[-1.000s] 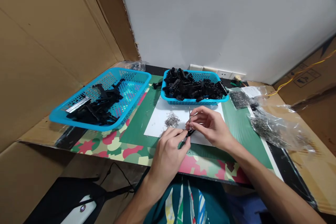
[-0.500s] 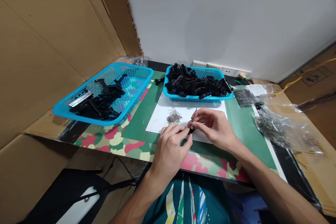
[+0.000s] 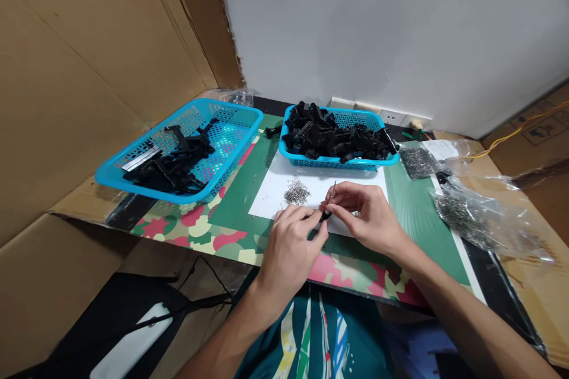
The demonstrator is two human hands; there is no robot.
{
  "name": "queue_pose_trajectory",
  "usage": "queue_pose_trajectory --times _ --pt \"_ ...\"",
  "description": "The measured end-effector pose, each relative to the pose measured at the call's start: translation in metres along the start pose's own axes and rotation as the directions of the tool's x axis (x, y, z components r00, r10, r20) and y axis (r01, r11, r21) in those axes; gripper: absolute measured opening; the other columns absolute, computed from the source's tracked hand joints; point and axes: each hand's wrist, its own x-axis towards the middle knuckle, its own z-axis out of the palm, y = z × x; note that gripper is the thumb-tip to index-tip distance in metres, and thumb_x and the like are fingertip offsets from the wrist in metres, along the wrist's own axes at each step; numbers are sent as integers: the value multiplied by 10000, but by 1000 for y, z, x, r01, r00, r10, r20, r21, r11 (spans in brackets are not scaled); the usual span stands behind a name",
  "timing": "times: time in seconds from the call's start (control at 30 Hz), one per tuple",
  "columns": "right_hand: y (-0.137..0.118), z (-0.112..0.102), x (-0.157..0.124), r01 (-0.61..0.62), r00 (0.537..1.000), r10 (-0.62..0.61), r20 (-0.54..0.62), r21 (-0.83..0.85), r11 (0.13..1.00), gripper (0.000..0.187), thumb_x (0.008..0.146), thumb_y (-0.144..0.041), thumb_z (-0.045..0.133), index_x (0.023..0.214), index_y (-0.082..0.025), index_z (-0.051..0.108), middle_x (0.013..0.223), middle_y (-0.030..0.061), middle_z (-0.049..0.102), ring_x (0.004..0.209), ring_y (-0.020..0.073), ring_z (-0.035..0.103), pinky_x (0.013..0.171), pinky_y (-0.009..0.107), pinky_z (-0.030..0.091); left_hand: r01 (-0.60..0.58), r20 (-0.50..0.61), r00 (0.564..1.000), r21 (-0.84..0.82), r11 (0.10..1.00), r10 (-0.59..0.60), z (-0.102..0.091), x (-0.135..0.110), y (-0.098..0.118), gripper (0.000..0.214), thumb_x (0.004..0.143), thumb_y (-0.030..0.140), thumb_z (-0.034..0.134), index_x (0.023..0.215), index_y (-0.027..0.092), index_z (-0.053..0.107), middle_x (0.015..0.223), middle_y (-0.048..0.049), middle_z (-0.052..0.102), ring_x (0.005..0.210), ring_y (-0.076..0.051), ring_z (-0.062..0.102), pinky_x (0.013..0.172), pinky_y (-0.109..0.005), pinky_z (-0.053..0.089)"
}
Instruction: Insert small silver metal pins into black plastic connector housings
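My left hand [image 3: 294, 237] is closed on a small black plastic part [image 3: 326, 215], most of which the fingers hide. Against that part, my right hand [image 3: 365, 213] pinches a thin metal tool [image 3: 333, 190] whose pointed end sticks up above the fingers; I cannot tell whether it is tweezers or a pick. Both hands meet over the front of a white sheet [image 3: 267, 198]. On the sheet, just beyond my left hand, lies a loose pile of tiny metal pieces [image 3: 297, 192], too small to name.
Behind the sheet stands a blue basket [image 3: 338, 162] heaped with black plastic parts. Another blue basket [image 3: 240, 157] at the left holds more of them. Plastic bags of small metal pieces [image 3: 462, 213] lie at the right. Cardboard [image 3: 89, 71] walls the left side.
The view has shifted slightly, so the baskets sit a little higher and further right. Both hands keep their hold, close together, with hardly any movement.
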Motion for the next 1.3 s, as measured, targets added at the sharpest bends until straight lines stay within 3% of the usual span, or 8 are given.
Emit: queue_pose_trajectory --times 0.3,0.47,0.57,0.7,0.87,1.1,1.2,1.3 --pt "-2 5 -1 95 995 -91 31 -161 982 151 889 -79 619 921 -200 703 832 20 752 766 182 748 733 294 606 -5 10 1000 48 999 5 0 -1 -3 116 918 87 702 908 168 785 832 -42 728 843 -243 664 764 -389 541" --pt "1 5 3 202 976 -205 -67 -43 978 153 960 -177 648 1093 -206 719 974 53 793 872 202 786 810 323 638 8 -54 998 -3 1000 -8 0 -1 -9 143 925 91 683 951 194 779 899 -38 769 865 -240 714 768 -370 573" --pt "6 -12 9 298 937 -329 -118 -226 928 205 996 -203 641 1178 -227 731 1034 59 794 913 203 766 841 333 604 8 -137 990 -78 997 -18 -3 0 -13 195 958 150 671 1106 225 774 1035 -39 801 940 -235 751 828 -353 594" --pt "17 -36 16 201 973 -229 9 -508 837 249 1010 -124 585 1166 -214 756 989 62 762 870 209 716 791 323 540 20 -232 971 -122 992 -48 -19 7 -14 177 990 222 669 1144 242 752 1100 -39 789 983 -225 742 857 -325 583" --pt "28 -36 19 134 991 -77 111 -723 677 240 1052 -151 547 1114 -199 774 1024 87 726 963 239 685 805 315 489 -12 -326 945 -65 998 -10 -45 29 -15 163 1031 303 645 1160 227 712 960 -32 725 790 -183 660 739 -295 534" --pt "23 -30 17 190 981 -133 138 -790 583 178 1052 -183 588 1088 -198 761 1040 83 702 1003 259 648 850 349 460 -115 -327 936 55 992 127 -63 61 -23 142 1039 263 611 1149 230 695 1105 -61 734 988 -222 696 905 -329 531" --pt "24 -30 18 230 971 -182 153 -798 557 186 1057 -180 573 1075 -204 757 1011 79 703 960 255 636 840 368 448 -79 -333 939 35 996 86 -70 88 -27 183 1034 282 607 1161 212 719 1097 -66 741 893 -206 681 852 -323 531" --pt "25 -30 17 273 958 -229 173 -794 543 199 1059 -158 552 1069 -211 744 995 75 701 930 250 623 821 375 436 19 -350 936 -68 997 -42 -76 128 -33 227 1021 293 607 1145 170 752 1111 -83 768 911 -212 688 856 -319 527"
